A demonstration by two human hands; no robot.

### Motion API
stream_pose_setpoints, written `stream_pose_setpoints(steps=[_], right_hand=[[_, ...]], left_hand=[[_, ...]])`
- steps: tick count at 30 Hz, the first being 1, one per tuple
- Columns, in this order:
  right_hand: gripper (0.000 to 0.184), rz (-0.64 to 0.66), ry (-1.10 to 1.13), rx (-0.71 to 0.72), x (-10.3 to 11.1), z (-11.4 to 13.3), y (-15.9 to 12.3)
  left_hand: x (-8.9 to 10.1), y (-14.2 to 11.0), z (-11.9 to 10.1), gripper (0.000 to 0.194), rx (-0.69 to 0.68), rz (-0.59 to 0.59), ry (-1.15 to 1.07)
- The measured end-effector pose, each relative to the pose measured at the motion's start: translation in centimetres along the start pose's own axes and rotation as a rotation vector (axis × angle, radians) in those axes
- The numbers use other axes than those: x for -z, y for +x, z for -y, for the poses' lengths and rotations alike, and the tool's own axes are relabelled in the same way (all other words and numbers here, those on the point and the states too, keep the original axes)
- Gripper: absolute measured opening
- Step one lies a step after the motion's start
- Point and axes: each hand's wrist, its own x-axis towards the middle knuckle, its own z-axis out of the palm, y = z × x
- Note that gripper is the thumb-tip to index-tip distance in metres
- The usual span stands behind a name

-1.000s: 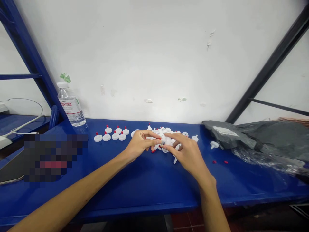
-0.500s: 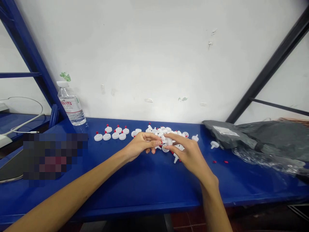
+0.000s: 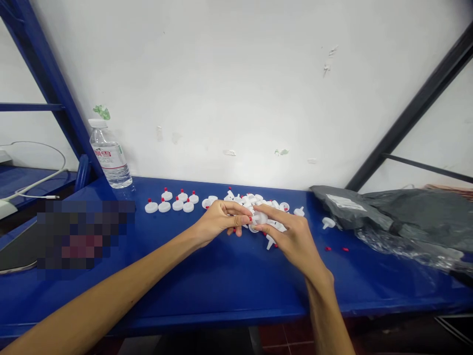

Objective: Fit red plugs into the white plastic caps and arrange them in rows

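Pinching a red cap (image 3: 250, 219), left hand (image 3: 215, 220) nearly closed; right hand (image 3: 292, 230) half-curled around a white lid (image 3: 261, 218); bottle (image 3: 111, 157) holds water (image 3: 121, 178).

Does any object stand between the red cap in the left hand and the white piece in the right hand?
Nothing visible. The left hand pinches the red cap at the narrow tip of the white piece, held by the right hand; the heap of pieces lies behind.

likely workshop: blue bench (image 3: 214, 286), scuffed wall (image 3: 236, 88), heaped parts (image 3: 256, 198)
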Motion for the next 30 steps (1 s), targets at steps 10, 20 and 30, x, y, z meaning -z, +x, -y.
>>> stream_pose_setpoints(steps=[10, 20, 30], right_hand=[[0.033, -0.049, -0.093, 0.015, -0.7, -0.7, 0.4], [0.053, -0.018, -0.086, -0.049, -1.2, 0.4, 0.4], [0.034, -0.126, -0.099, -0.132, -0.8, 1.8, 0.6]], left_hand=[[-0.2, 0.1, 0.2, 0.032, -0.049, -0.068, 0.054], [-0.2, 0.2, -0.4, 0.036, -0.075, -0.202, 0.109], [6.6, 1.2, -3.6, 0.032, -0.303, -0.734, 0.369]])
